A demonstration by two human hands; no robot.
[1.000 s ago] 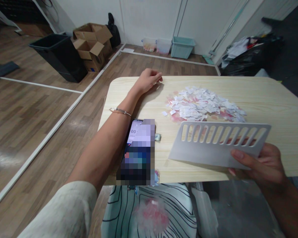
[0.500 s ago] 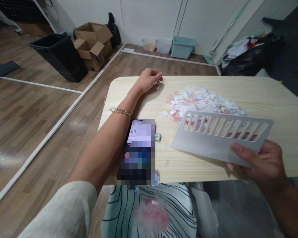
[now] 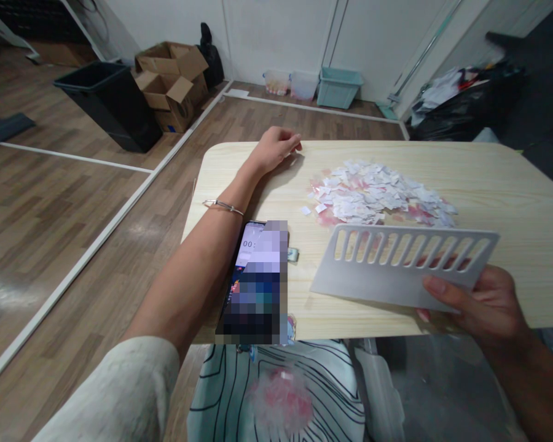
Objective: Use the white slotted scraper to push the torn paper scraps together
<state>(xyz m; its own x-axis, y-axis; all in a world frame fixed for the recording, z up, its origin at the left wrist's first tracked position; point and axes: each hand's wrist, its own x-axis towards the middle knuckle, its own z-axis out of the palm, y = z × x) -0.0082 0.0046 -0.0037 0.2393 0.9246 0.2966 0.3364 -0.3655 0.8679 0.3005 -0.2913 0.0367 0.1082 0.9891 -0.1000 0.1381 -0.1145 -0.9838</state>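
Observation:
My right hand (image 3: 477,304) grips a flat grey plastic scraper with a row of slots (image 3: 396,267), held tilted just above the near side of the light wooden table (image 3: 488,178). Beyond the scraper lies a heap of small white and pink paper scraps (image 3: 378,193). My left hand (image 3: 274,147) rests at the table's far left edge, fingers curled loosely, left of the heap. A silver bracelet (image 3: 223,205) sits on that wrist. A phone (image 3: 253,279) lies beside my left forearm.
A cloth with black lines and a few pink scraps (image 3: 281,393) lies on my lap below the table. On the floor stand a black bin (image 3: 110,104), open cardboard boxes (image 3: 172,80), a teal tub (image 3: 338,86) and a black rubbish bag (image 3: 461,104).
The scraper rose toward the heap half a second ago, then came back down and nearer to me. My left hand has stayed still.

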